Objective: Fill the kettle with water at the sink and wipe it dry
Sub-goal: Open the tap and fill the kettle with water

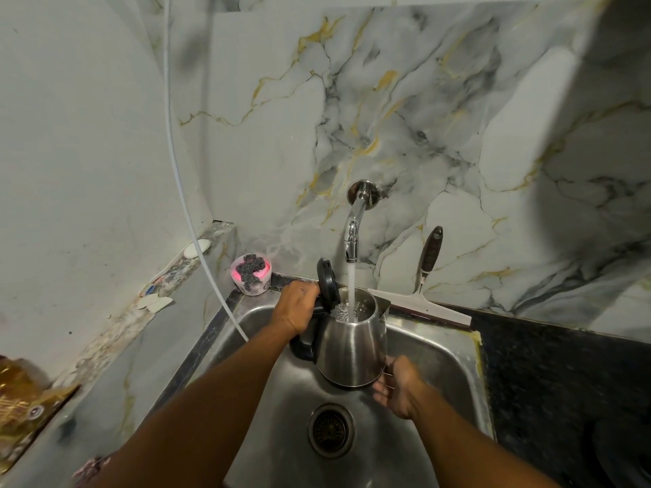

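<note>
A steel kettle (pixel 352 350) with a black handle is held upright over the steel sink (pixel 436 350). Its black lid (pixel 327 281) stands flipped open. Water runs from the wall tap (pixel 353 237) straight into the kettle's mouth, and the water inside is bubbling. My left hand (pixel 297 308) is closed around the top of the black handle. My right hand (pixel 396 387) cups the kettle's lower right side near its base, fingers against the steel.
The drain (pixel 331 430) sits below the kettle. A pink tub with steel wool (pixel 250 274) stands on the sink's back left corner. A squeegee (pixel 424 290) leans on the marble wall. A white hose (pixel 197 237) hangs into the sink. Black countertop (pixel 563 375) lies right.
</note>
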